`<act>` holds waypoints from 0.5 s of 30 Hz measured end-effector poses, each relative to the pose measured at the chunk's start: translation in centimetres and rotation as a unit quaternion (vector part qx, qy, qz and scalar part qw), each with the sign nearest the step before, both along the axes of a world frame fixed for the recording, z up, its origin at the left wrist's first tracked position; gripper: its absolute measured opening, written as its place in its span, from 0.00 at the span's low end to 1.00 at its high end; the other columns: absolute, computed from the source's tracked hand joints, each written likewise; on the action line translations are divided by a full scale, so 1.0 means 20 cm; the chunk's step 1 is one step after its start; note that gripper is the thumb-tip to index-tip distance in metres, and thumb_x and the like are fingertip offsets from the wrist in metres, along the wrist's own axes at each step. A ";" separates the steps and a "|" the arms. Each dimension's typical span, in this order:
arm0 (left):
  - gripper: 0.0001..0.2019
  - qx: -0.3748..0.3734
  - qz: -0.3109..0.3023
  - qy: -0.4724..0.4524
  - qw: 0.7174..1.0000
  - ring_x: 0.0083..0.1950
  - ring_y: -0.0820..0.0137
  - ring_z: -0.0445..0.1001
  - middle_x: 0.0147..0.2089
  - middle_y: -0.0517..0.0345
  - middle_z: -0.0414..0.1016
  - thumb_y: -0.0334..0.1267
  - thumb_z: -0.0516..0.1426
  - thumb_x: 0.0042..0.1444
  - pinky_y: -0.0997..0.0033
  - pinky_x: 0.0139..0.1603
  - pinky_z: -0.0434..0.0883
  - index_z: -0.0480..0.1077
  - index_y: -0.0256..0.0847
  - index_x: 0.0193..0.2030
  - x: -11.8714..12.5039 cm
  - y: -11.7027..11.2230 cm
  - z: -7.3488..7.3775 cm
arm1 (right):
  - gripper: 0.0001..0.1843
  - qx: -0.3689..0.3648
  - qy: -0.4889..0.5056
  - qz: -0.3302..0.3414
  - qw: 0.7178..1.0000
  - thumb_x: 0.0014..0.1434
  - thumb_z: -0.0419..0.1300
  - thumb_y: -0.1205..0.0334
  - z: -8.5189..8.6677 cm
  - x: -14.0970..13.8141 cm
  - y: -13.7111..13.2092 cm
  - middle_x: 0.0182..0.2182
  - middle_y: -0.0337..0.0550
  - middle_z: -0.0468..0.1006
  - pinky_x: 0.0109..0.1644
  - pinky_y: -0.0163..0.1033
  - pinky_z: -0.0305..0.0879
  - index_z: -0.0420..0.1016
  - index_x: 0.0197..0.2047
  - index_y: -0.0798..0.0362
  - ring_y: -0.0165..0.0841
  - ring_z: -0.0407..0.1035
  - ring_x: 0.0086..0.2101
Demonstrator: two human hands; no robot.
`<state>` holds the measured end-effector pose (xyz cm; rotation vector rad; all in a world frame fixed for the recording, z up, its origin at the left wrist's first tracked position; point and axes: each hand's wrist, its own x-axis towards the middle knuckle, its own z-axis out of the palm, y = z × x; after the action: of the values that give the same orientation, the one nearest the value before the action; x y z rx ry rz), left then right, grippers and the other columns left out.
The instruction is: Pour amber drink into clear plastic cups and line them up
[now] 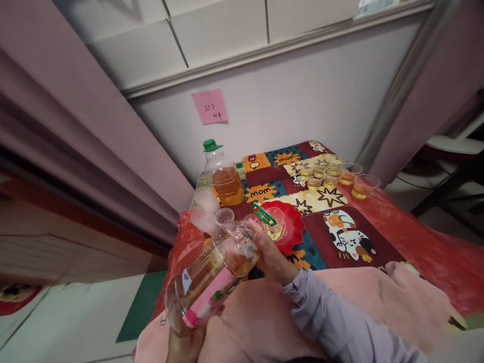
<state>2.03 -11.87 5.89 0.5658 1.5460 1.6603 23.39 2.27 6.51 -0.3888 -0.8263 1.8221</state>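
Observation:
My left hand [185,343] is wrapped round the base of a large clear oil bottle [212,272] with a pink label, held tilted with its neck toward the table. My right hand [270,254] grips the bottle's upper part near the neck, fingers closed; a green ring handle [263,214] sticks up beside it. The bottle's mouth points at a small clear cup [278,222] standing on a red plate [293,224]. A stack of empty plastic cups [212,214] lies just left of the bottle's neck.
A second oil bottle with a green cap [223,176] stands at the table's far left. Several small cups of yellow liquid [336,176] line the far side on a patterned cloth [351,237]. A pink note [210,106] hangs on the wall; a chair [454,156] is at right.

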 end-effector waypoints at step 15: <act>0.13 0.022 -0.075 0.033 0.996 0.22 0.62 0.74 0.23 0.55 0.79 0.45 0.78 0.40 0.64 0.21 0.73 0.82 0.47 0.26 -0.02 -0.01 -0.07 | 0.33 -0.108 0.069 0.009 0.992 0.61 0.78 0.30 -0.09 -0.05 0.01 0.51 0.43 0.92 0.64 0.56 0.80 0.85 0.59 0.43 0.50 0.84 0.56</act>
<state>1.67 -12.09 4.44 0.7480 1.4783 1.5793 22.41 2.53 4.64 -0.3887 -0.5407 1.9391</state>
